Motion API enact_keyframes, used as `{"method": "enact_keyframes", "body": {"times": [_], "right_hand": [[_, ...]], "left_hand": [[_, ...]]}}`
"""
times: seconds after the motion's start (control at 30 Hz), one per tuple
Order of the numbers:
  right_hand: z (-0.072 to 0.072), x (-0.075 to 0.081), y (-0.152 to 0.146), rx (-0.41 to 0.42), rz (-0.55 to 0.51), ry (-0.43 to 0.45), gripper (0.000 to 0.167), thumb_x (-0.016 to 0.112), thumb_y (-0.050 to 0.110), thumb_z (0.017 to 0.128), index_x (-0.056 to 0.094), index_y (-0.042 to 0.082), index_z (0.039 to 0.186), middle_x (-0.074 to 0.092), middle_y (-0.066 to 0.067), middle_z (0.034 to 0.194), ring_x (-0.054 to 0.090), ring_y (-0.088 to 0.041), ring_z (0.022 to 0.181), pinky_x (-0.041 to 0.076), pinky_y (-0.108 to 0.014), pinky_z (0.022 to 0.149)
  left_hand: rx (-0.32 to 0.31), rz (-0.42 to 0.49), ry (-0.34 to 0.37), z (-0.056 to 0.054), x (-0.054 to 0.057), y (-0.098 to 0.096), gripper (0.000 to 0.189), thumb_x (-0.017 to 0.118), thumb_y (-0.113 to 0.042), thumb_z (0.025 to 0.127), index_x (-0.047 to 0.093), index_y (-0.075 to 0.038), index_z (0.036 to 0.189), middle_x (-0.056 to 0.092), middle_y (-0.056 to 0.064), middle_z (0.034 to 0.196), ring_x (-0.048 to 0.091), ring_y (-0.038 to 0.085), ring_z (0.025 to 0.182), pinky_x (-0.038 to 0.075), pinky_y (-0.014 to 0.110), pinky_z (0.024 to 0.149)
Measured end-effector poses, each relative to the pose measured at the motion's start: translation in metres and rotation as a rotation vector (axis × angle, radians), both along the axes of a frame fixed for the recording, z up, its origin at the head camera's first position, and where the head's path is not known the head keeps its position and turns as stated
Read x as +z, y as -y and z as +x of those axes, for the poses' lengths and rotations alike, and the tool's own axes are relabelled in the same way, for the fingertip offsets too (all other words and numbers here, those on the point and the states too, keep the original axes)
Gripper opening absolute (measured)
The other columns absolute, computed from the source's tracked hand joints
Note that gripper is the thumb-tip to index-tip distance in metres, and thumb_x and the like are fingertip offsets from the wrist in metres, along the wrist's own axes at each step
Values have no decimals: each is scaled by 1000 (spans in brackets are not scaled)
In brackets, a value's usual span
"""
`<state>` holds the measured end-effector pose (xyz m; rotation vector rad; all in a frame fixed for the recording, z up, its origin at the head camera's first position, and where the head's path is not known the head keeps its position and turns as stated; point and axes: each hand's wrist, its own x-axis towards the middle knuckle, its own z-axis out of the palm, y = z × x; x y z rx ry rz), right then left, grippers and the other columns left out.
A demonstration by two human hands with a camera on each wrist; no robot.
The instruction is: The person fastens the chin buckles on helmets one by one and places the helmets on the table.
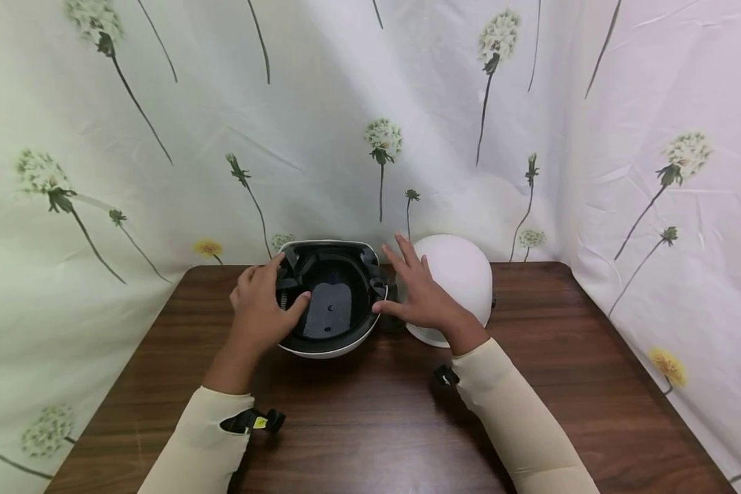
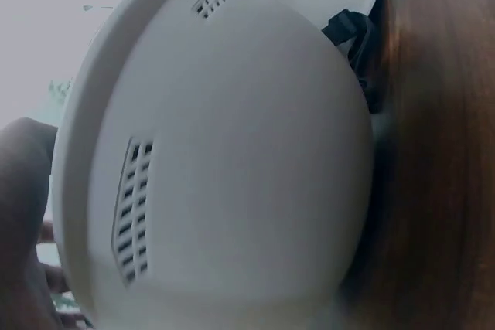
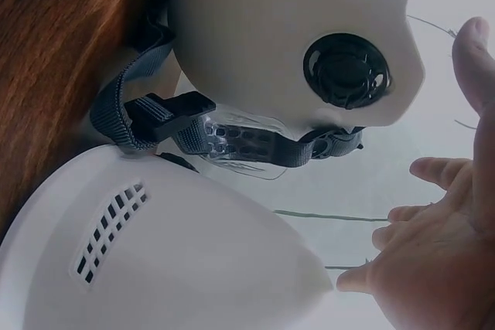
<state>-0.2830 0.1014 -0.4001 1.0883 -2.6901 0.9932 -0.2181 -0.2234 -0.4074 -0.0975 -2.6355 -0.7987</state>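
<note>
A white helmet (image 1: 330,355) lies upside down on the table, its black padded inside and straps facing up. My left hand (image 1: 261,302) is at its left rim, with the thumb extended over the opening and the fingers toward the outer side. In the left wrist view, the vented white shell (image 2: 247,152) fills the middle, and part of the left hand (image 2: 19,206) shows beyond the rim. My right hand (image 1: 422,295) is spread between the two helmets, thumb tip close to the right rim. The right wrist view shows this hand (image 3: 433,260) with its fingers apart and nothing held.
A second white helmet (image 1: 460,267) sits dome up just to the right. Between the helmets, a dark strap with a buckle (image 3: 166,110) lies near the brown wooden table (image 1: 358,425). A round black part (image 3: 346,71) shows on one shell. Flower-printed cloth (image 1: 321,137) hangs behind.
</note>
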Motion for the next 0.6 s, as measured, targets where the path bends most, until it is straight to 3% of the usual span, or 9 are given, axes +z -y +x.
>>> {"method": "enact_keyframes", "body": {"times": [0.23,0.4,0.6], "right_hand": [[1,-2,-1,3,-36,36,104,83,41,98,19,17,177,-10,-5,186,-1,-37,174,-1,-72,134],[-1,-3,-2,0,-69,46,98,81,40,100,22,20,176,-11,0,186,2,-37,173,7,-73,134],[-2,-2,-3,-8,-90,-6,86,79,36,102,34,15,173,3,-3,187,14,-36,172,29,-69,131]], "left_hand": [[28,-177,121,-5,6,-7,92,70,-48,100,28,-10,173,50,35,157,27,59,155,16,85,120],[38,-198,118,-7,10,-12,89,69,-48,101,31,-8,171,53,35,155,30,59,153,12,86,121],[25,-182,117,-9,15,-16,85,72,-41,101,34,-10,170,53,36,155,35,60,150,12,87,122]]}}
